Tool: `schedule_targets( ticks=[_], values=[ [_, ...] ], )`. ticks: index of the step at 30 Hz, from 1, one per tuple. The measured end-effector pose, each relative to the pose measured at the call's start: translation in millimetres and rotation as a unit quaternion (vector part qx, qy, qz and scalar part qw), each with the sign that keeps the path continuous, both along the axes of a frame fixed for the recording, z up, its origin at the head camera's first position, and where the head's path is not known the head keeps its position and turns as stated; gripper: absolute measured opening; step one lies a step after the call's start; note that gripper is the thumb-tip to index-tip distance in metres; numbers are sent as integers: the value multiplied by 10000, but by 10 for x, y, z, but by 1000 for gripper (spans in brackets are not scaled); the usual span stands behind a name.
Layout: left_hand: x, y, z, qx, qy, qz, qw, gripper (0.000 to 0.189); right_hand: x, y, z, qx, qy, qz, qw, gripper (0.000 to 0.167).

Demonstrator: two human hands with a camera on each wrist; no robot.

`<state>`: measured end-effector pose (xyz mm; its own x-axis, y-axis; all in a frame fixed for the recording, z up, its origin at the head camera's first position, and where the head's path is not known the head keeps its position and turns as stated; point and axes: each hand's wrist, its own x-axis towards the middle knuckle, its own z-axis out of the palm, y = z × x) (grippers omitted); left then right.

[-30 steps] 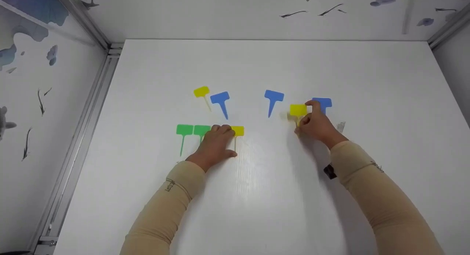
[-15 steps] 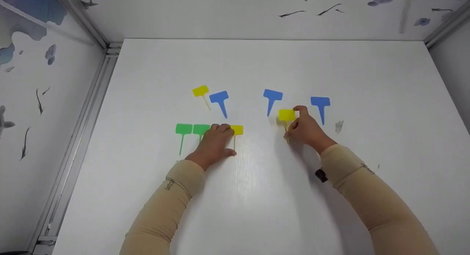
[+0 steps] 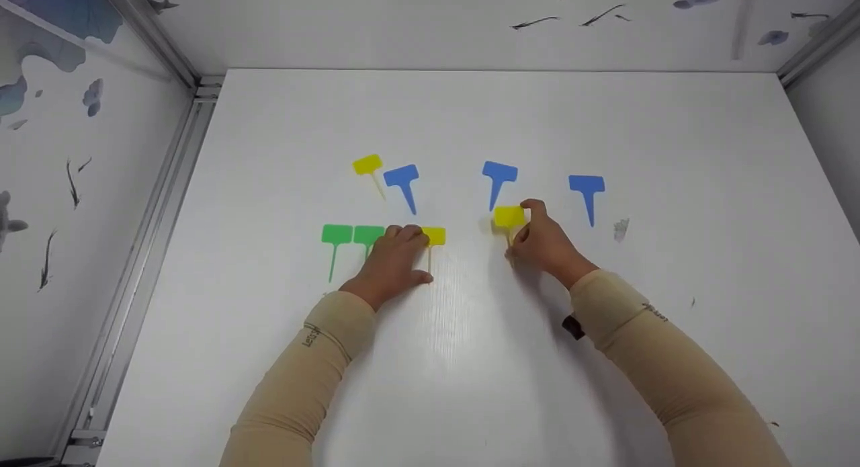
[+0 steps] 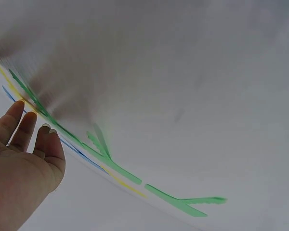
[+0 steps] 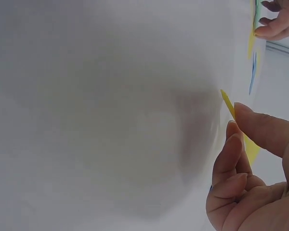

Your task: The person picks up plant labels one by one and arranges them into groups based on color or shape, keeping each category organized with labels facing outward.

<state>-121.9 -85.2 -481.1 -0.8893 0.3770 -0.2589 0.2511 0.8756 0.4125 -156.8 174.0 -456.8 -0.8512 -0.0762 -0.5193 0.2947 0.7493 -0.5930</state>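
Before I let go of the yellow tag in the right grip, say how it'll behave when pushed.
The yellow tag looks thin, so probably light. It appears straight in the right grip, suggesting some stiffness. Its flat head should keep it from rolling.

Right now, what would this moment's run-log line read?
right hand: pinches yellow tag | left hand: over green-yellow tag row | blue tags: three, lying farther back

Parts hidden under the left hand (image 3: 390, 264)
It covers the lower stem of one green tag (image 3: 368, 235) and an edge of one yellow tag (image 3: 436, 236); sleeve lettering (image 3: 311, 335) is too small for reading.
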Motion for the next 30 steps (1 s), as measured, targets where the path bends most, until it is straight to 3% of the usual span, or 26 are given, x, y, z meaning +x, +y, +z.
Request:
schedule_targets(
  ticks=[12, 19, 30],
  values=[
    [-3, 25, 11, 5, -89, 80, 9999, 65, 58, -198, -36, 14, -4, 131, 9999, 82],
    [-1, 16, 13, 20, 48, -54, 10000, 59, 84, -293, -50, -26, 51, 178, 9998, 82],
    [0, 4, 31, -14, -113, 45, 9999, 62, 96, -406, -58, -11, -146, 124, 9998, 85]
  ],
)
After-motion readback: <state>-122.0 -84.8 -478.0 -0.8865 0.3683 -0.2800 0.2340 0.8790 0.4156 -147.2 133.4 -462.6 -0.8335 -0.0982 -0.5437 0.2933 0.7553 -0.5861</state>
